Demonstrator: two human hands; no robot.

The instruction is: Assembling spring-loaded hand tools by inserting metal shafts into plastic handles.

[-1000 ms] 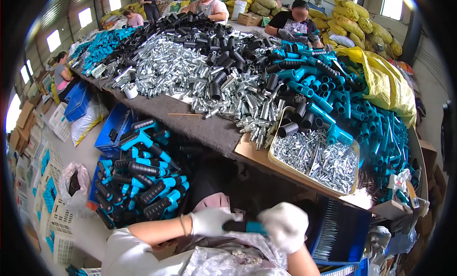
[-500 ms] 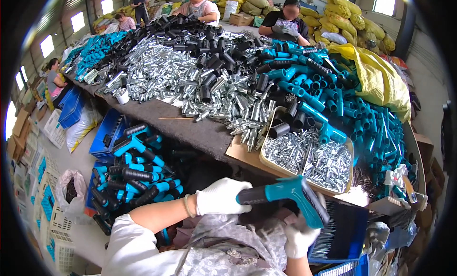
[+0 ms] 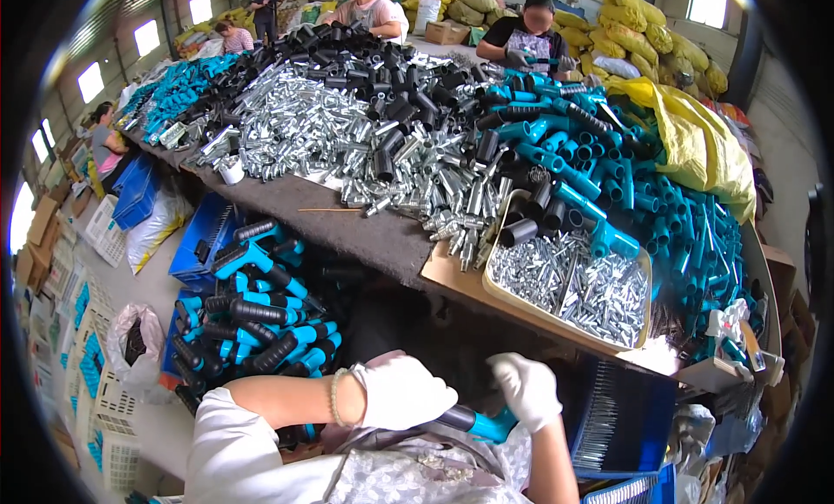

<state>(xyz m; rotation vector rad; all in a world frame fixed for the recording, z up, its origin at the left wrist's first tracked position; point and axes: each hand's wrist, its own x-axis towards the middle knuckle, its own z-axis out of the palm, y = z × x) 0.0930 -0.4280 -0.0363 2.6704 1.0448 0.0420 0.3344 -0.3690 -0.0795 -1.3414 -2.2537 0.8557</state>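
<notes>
hands [image 3: 460, 389] gripping teal handle [image 3: 476, 421], yellow sack [image 3: 695, 139]

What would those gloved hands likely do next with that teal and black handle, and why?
Probably drop the handle onto the pile of finished handles in the blue crate to the left. Both the left hand and right hand grip it, and it looks assembled like those there.

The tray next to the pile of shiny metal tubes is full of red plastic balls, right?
Not quite. The head view shows the tray beside the pile of metal tubes filled with small silvery metal pieces, not red plastic balls. It does sit next to the tubes on the table.
</notes>
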